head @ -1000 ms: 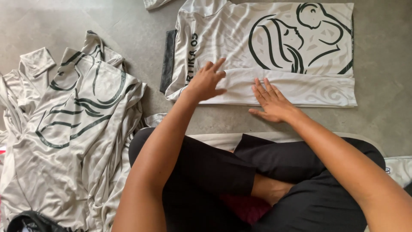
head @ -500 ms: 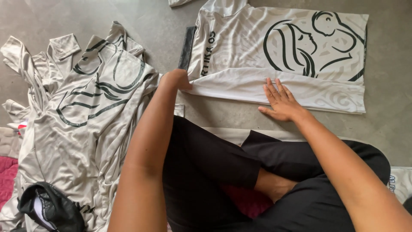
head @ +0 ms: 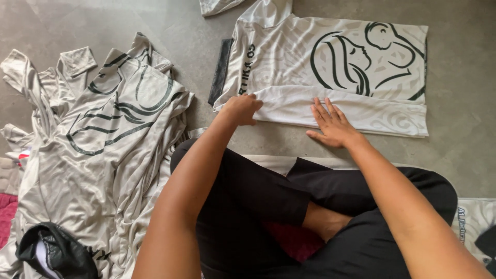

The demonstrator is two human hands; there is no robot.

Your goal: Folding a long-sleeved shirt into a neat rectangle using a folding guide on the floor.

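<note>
Grey concrete floor [head: 155, 31]: white tee w/ black line-art print [head: 330, 67] lies flat near far edge. Left hand [head: 242, 109] pinches folded hem; right hand [head: 333, 124] spread flat, pressing. Keep the crease straight & taut.

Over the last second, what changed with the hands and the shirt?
The left hand, flat and open a second ago, has curled shut on the folded edge of the white shirt near its left end. The right hand stays flat on the fold. The heap of shirts lies unchanged.
</note>
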